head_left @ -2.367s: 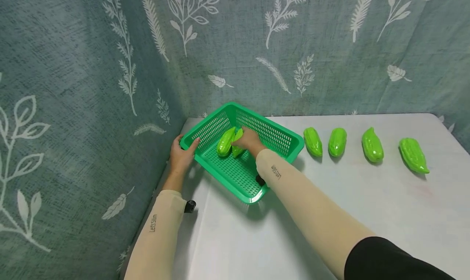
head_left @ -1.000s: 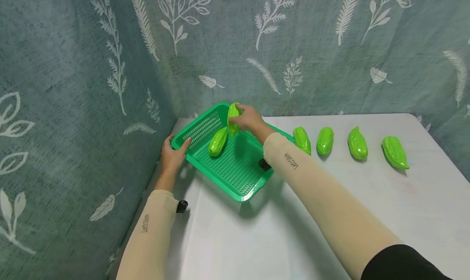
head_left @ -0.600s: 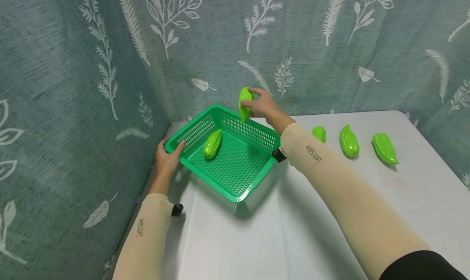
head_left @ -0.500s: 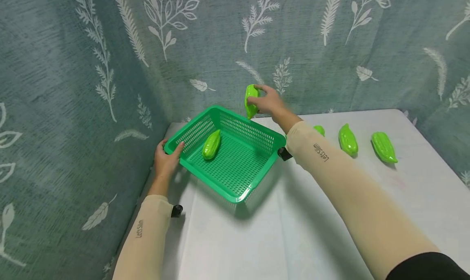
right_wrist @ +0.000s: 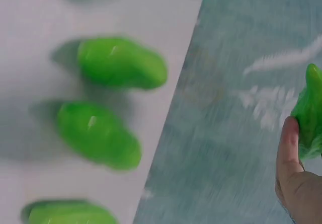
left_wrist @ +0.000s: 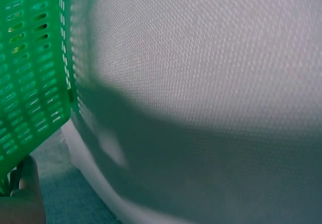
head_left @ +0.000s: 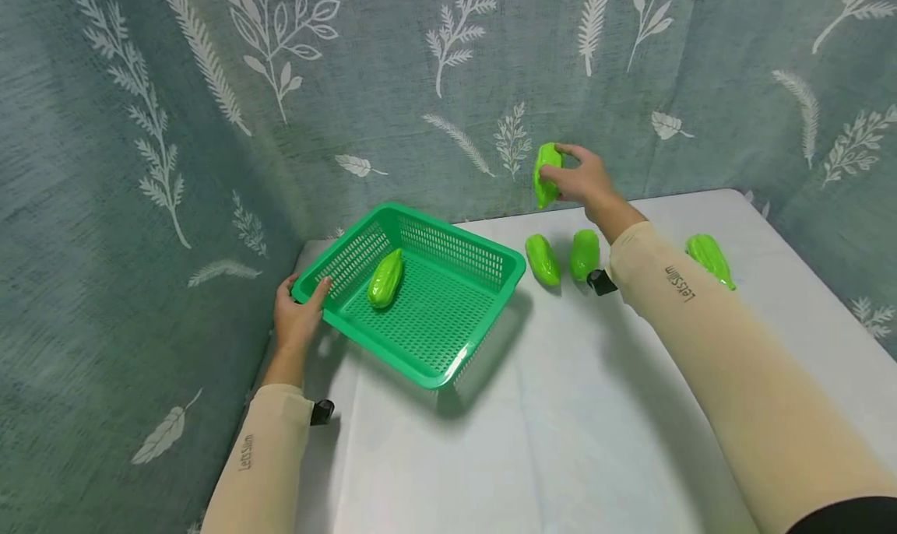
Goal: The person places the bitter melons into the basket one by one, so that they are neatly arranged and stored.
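In the head view my right hand point(head_left: 587, 177) pinches a glossy green ridged gourd point(head_left: 546, 176) between thumb and fingers. Its tip points down, and it is raised above the table's back edge, right of the basket. My left hand point(head_left: 294, 316) grips the left corner of a green perforated plastic basket point(head_left: 441, 308), thumb over the rim. One similar gourd point(head_left: 385, 279) lies inside, toward the basket's left side. The right wrist view shows the held gourd point(right_wrist: 311, 118) at its right edge; in the left wrist view, basket mesh point(left_wrist: 30, 68) hides most of the contents.
On the white table point(head_left: 448, 472) lie a near gourd point(head_left: 543, 260), a second gourd point(head_left: 584, 255) beside it, and another gourd point(head_left: 709, 258) farther right, partly behind my right sleeve. Leaf-patterned cloth point(head_left: 392, 67) hangs behind and along the left.
My right hand has lifted one of two gourds out of the basket and carried it up and rightward past the rim. My left hand has kept its grip on the basket; the view has shifted right.
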The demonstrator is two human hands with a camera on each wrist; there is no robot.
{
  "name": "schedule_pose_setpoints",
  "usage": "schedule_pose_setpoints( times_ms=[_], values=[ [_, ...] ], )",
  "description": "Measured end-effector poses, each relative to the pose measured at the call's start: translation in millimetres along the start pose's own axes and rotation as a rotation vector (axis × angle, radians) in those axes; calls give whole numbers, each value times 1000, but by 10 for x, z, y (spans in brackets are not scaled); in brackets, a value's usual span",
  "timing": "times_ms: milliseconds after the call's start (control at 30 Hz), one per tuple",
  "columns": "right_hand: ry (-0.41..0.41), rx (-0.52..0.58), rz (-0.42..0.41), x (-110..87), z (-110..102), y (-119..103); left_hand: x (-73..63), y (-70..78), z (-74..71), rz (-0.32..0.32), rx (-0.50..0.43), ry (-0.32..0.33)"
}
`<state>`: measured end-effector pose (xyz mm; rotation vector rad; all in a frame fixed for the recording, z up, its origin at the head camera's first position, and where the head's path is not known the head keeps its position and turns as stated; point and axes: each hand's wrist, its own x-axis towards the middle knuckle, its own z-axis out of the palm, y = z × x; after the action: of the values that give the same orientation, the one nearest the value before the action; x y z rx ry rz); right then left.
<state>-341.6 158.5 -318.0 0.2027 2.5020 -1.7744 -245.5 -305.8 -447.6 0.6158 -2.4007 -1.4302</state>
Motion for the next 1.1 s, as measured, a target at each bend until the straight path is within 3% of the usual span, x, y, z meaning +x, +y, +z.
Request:
schedule_pose_setpoints(
  times_ms=[200,567,867,1100],
  values=[
    [36,-9,45,22,-355,183,-1,-17,-39,-9,-16,8],
    [95,-77,110,-72,-983,713,-10,-51,-68,-33,-8,11],
    [208,-82,185,-122,-1552,1264,-20,-53,-64,-6,16,16],
    [279,-88,270,-326,-2069,1727,-40,-19,-18,-10,26,4]
  ],
)
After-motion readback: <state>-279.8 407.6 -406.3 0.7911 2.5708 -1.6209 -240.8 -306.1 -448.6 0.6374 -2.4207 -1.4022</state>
